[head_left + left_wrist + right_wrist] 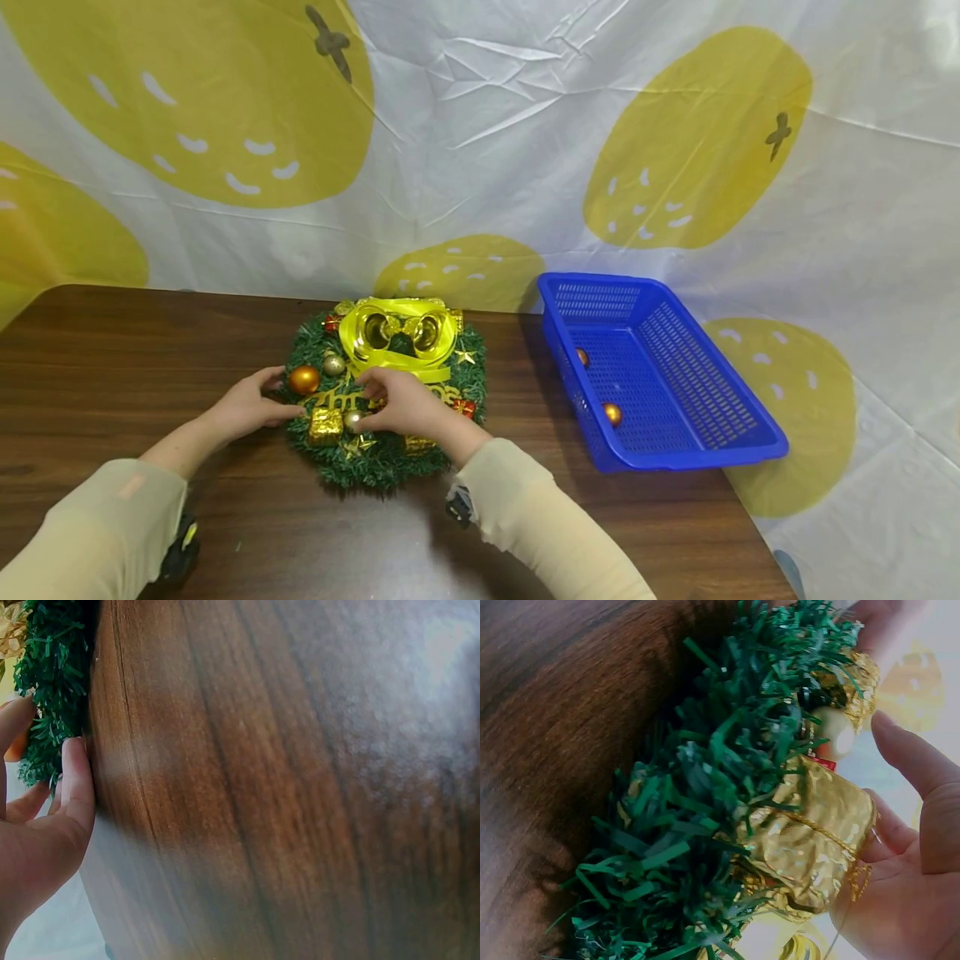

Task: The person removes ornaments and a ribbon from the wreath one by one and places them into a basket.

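Observation:
A green tinsel Christmas wreath [375, 477] lies on the table, with yellow ribbon [450, 375], gold lettering and small gift boxes on it. At its left edge my left hand [243, 406] grips the greenery, one finger on the front and another on the table side. Over the wreath's middle, my right hand [408, 404] has its thumb close beside a small pale gold bauble [352, 420]. In the right wrist view, a gap shows between the thumb and that bauble [832, 733]. A gold foil gift box [810, 832] sits by the palm. An orange bauble [303, 380] is near the left fingers.
To the right stands a blue plastic basket [675, 460] with two orange baubles [612, 414] along its left side. Behind the wooden table [150, 350] hangs a white cloth [480, 167] with yellow fruit prints.

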A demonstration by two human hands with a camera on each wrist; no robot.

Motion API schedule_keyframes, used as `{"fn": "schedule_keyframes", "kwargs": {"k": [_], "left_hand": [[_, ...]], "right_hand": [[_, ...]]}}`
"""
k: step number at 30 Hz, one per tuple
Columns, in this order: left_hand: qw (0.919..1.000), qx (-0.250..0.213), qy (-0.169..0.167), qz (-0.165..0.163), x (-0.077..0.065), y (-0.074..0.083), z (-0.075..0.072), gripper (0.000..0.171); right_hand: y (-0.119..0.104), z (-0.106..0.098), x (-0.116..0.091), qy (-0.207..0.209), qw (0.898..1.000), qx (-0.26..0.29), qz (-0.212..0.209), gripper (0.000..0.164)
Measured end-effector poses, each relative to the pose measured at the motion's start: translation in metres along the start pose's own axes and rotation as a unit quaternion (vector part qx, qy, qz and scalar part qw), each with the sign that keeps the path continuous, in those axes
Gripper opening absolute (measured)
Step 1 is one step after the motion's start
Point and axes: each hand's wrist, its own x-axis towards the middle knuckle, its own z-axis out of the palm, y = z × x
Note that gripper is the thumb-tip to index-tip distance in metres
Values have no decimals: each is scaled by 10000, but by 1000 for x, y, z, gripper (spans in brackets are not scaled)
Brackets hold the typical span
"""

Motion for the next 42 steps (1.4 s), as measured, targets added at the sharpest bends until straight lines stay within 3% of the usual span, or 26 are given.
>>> {"fn": "schedule_keyframes", "kwargs": {"k": [14, 21, 26, 32, 42], "left_hand": [[10000, 38, 35, -49, -1, 2, 1, 93], [9998, 172, 118, -32, 2, 0, 1, 91], [9997, 196, 99, -49, 1, 0, 0, 91], [9998, 174, 72, -51, 0, 1, 0, 92], [9999, 149, 34, -15, 0, 1, 0, 94]], "right_hand": [[-4, 9, 5, -168, 9961, -786, -363, 50], [-3, 13, 6, -169, 9903, -1204, -677, 34], [-1, 13, 8, -115, 9941, -929, -552, 31], [-1, 9, 9, 3, 9993, -225, -296, 33], [2, 1, 7, 248, 9968, 759, 12, 33]]}}
